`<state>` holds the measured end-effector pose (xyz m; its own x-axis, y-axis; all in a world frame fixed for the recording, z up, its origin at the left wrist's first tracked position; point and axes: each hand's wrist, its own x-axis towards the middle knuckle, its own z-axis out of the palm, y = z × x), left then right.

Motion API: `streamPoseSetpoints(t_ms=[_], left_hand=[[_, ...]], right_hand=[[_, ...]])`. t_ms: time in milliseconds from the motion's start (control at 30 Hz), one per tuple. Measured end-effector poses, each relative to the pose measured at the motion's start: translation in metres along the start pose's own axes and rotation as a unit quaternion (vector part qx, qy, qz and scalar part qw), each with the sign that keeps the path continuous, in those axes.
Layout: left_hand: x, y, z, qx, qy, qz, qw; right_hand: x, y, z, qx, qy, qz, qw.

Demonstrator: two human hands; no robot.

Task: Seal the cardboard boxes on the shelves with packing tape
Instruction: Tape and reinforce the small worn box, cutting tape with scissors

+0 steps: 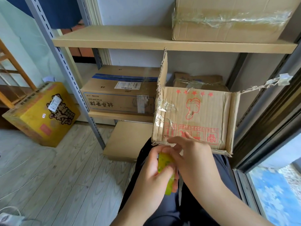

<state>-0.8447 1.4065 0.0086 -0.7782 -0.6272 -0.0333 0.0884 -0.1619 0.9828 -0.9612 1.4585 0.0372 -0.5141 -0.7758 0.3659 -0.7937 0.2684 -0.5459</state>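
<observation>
Hands low in front: left hand (153, 170) grasps yellow-green tape roll (166, 167), right hand (190, 154) pinching at its top. Just beyond, open box (195, 116) unsealed, flap (162, 69) upright under shelf board (162, 44), old tape dangling. Behind, taped boxes (120, 90) look finished.

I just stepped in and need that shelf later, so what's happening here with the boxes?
A person is sitting in front of the shelves, holding a yellow-green tape roll in the left hand while the right hand picks at its top, apparently finding the tape end. A red-printed cardboard box sits right in front, one flap standing up, so it is not yet sealed. A taped box rests on the upper shelf.
</observation>
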Motion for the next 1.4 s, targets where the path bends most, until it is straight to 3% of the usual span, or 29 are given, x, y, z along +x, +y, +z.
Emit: streamPoseSetpoints(t_ms=[133,267,400,500,667,867,1033,1167,1300,1400], left_hand=[[-0.001,-0.004,-0.005,0.008,0.001,-0.083,0.996],[0.001,-0.002,-0.008,0.0,0.044,-0.119,0.992],[0.012,-0.005,-0.003,0.005,0.117,-0.113,0.987],[0.012,-0.002,-0.003,0.022,0.124,-0.092,0.988],[0.0,-0.016,-0.007,0.048,0.147,-0.168,0.973],[0.021,-0.018,-0.007,0.106,0.188,-0.118,0.969],[0.03,-0.01,-0.005,0.144,0.161,-0.136,0.967],[0.034,-0.012,-0.004,0.192,0.141,-0.156,0.959],[0.034,-0.01,0.003,0.219,0.127,-0.107,0.962],[0.038,-0.012,-0.002,0.162,0.068,-0.119,0.977]], right_hand=[[-0.006,0.007,0.008,-0.019,0.028,-0.072,0.997],[0.011,0.005,-0.004,0.033,0.05,-0.076,0.995],[0.043,0.004,-0.008,0.074,0.092,-0.082,0.99],[0.059,0.01,0.0,0.067,0.102,-0.1,0.988],[0.077,0.015,-0.001,0.048,0.152,-0.108,0.981],[0.104,0.021,-0.005,0.024,0.178,-0.176,0.968],[0.119,0.028,-0.005,0.004,0.182,-0.203,0.962],[0.118,0.036,0.006,-0.016,0.235,-0.186,0.954],[0.124,0.035,0.007,-0.022,0.269,-0.191,0.944],[0.139,0.035,0.006,-0.044,0.27,-0.208,0.939]])
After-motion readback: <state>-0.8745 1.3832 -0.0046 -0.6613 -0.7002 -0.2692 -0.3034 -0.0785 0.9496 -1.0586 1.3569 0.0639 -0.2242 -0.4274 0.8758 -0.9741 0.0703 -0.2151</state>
